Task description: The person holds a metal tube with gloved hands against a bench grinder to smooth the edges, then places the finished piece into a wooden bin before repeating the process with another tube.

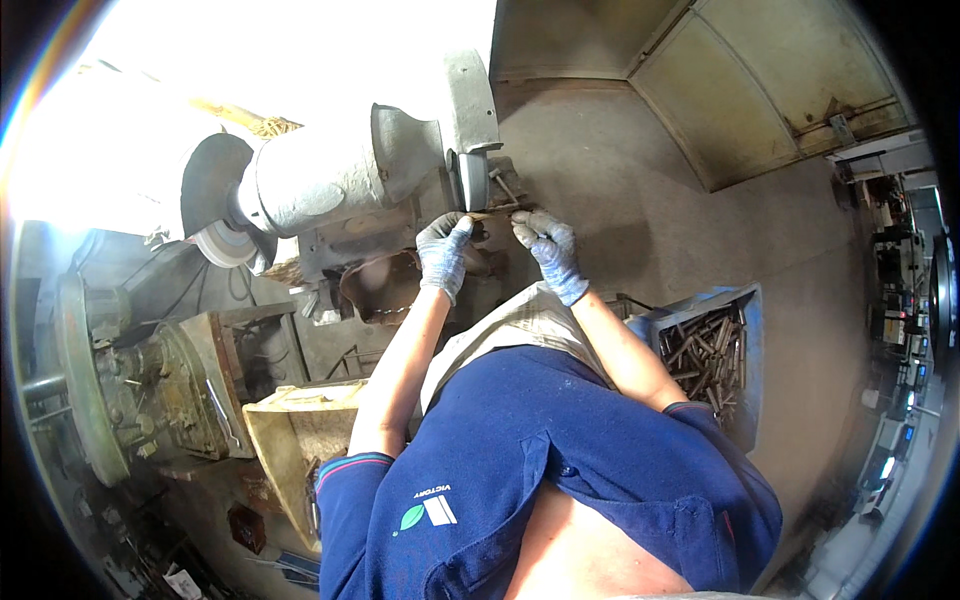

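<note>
Two gloved hands press a small metal piece to a bench grinder.

The grinder's far left wheel (222, 243) spins free beside the grey motor housing (320, 180). The left hand (443, 250) and the right hand (548, 250), each pinched narrow, hold the thin workpiece (495, 213) at the right wheel (470, 178). Near right, a blue bin (745, 310) holds rusty metal rods (705, 355).

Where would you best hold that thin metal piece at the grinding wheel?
Probably by its two ends, one from each side, as the gloved left hand and right hand do. The metal piece is thin and lies crosswise in front of the grinding wheel, so that grip keeps fingers to either side of the wheel.
</note>
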`<state>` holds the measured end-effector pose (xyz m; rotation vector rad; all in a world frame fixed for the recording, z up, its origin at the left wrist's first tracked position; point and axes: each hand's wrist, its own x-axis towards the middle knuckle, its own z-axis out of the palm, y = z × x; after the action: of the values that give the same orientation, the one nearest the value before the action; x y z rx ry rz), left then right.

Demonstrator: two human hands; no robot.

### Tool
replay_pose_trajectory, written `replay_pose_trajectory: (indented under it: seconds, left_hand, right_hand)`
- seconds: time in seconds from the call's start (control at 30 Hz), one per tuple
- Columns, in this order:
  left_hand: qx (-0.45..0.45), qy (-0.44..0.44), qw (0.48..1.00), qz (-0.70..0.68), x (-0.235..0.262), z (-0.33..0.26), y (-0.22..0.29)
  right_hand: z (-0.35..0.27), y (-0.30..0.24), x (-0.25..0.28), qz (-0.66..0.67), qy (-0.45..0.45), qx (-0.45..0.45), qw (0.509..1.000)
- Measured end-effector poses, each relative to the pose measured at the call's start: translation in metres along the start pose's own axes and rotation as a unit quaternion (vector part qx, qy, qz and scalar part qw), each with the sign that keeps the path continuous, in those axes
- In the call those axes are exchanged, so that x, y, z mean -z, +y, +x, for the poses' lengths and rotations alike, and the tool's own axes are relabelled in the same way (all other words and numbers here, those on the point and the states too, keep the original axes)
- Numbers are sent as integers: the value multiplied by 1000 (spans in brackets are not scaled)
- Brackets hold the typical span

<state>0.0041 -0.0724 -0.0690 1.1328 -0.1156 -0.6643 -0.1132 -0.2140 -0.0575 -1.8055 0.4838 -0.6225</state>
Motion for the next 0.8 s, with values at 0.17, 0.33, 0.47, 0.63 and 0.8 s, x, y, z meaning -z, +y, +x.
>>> replay_pose_trajectory:
  seconds: [0.17,0.33,0.47,0.63,0.8]
  left_hand:
    - [6,40,999,-9,24,3,0]
    - [13,71,997,-1,32,-4,21]
    - [-2,46,997,62,25,6,9]
    - [20,54,996,73,1,15,-10]
    - [23,67,996,63,29,21,-17]
  right_hand:
    - [-1,-7,-27,54,-24,-52,997]
    - [1,-8,-44,89,-51,-28,994]
    - [2,0,-29,84,-40,-79,992]
    - [3,9,-6,26,8,-91,996]
    - [3,-2,-19,85,-34,-119,989]
